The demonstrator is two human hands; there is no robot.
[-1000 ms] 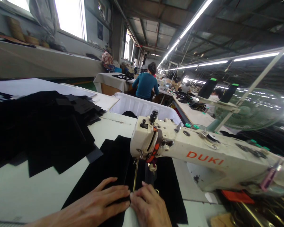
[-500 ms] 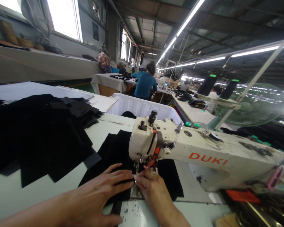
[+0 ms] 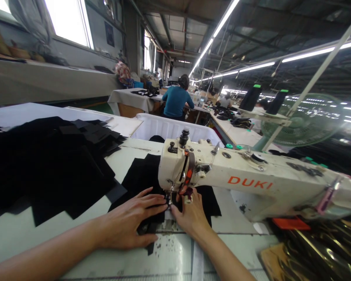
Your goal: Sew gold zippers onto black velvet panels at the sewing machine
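Observation:
A black fabric piece lies under the head of a white sewing machine, spreading out on both sides of the presser foot. My left hand rests on its near left part, fingers stretched toward the needle and thumb apart; it is open. Right of the presser foot, my right hand touches the fabric with its thumb and fingers apart. Some of its fingertips are hidden behind the machine head. A narrow black end of material shows below my left hand.
Stacked black fabric pieces cover the left of the table. A white plastic bin stands behind the machine. At right are thread cones, a green fan and shiny dark material. Farther off, a person in blue sits.
The near edge of the fabric has moved away from me under the presser foot. My right hand has shifted forward, its thumb now apart from the fingers. The view has tilted slightly.

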